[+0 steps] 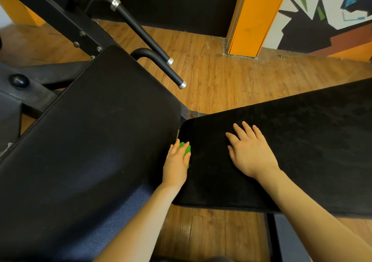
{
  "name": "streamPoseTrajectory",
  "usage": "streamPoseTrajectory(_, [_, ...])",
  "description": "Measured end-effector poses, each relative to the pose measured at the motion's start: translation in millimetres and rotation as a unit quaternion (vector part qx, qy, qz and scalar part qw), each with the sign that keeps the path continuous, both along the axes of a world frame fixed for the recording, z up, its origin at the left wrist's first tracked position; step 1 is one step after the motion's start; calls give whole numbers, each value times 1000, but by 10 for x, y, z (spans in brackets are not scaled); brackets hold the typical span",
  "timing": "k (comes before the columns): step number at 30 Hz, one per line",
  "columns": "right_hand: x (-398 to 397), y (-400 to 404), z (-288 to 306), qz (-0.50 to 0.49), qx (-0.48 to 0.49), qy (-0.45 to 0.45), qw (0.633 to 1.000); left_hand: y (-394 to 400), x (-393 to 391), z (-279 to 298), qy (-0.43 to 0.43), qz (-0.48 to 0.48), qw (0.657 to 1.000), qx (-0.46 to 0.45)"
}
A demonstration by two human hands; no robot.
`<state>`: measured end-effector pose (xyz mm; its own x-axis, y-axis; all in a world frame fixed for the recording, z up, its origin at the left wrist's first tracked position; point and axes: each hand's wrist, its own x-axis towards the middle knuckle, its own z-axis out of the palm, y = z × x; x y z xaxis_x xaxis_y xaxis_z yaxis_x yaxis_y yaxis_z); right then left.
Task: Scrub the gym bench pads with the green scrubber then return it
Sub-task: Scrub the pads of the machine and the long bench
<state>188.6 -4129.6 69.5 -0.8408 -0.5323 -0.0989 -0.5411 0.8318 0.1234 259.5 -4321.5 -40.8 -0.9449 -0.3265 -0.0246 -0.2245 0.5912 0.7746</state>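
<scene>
Two black bench pads meet in the middle of the head view: a large smooth pad (pixel 90 141) on the left and a flat, rougher pad (pixel 291 141) on the right. My left hand (pixel 177 165) holds the green scrubber (pixel 186 149) against the left end of the right pad, close to the gap between the pads. Only a small part of the scrubber shows between thumb and fingers. My right hand (pixel 249 151) rests flat on the right pad with its fingers spread and holds nothing.
Two black handle bars with silver end caps (pixel 153 46) jut out behind the left pad, attached to a black machine frame (pixel 60 20). An orange pillar (pixel 253 18) stands on the wooden floor (pixel 221 76) beyond. A painted wall is at the far right.
</scene>
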Motion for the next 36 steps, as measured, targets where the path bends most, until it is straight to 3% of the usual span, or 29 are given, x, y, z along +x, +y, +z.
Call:
streamPoseTrajectory(9, [16,21,-46,7,-6,9,1000,127,510,-87,48,-2,999,-7])
streamPoseTrajectory(21, [18,21,-56,10,-10,16,1000,119,-123,-12,56,8,998,-22])
streamPoseTrajectory(36, [28,22,-75,9,-14,23,1000,176,522,-77,55,7,998,0])
